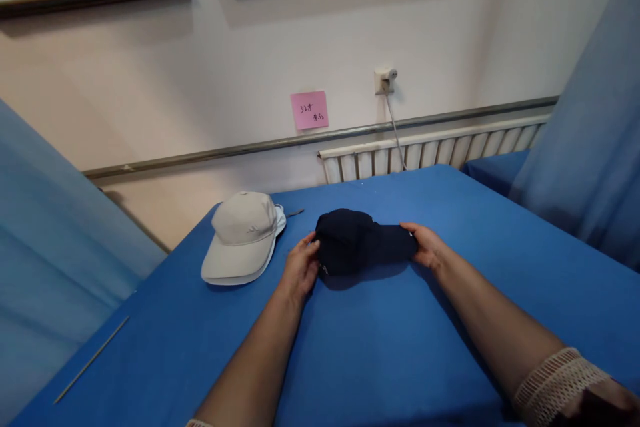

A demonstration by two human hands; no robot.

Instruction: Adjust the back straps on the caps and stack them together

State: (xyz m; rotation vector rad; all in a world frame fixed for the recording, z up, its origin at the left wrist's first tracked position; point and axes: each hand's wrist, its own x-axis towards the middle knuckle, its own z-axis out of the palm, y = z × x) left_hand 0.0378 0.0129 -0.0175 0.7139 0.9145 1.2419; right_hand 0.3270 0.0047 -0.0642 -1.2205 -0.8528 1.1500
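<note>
A dark navy baseball cap (350,240) is held between my two hands, low over the blue-covered table, its brim pointing right. At the crown's left edge, my left hand (303,265) has its fingers closed on the cap. My right hand (424,244) pinches the tip of the brim. To the left rests a pale beige cap (245,227) with its brim toward me, and the edge of a white cap shows beneath and behind it. Whether the navy cap touches the cloth I cannot tell.
A thin stick (93,359) lies on the blue cloth (350,360) at the front left. Blue curtains (45,253) hang on both sides. Behind the table are a radiator (435,152), a metal pipe (225,155), a socket (384,82) with a cord and a pink note (309,111).
</note>
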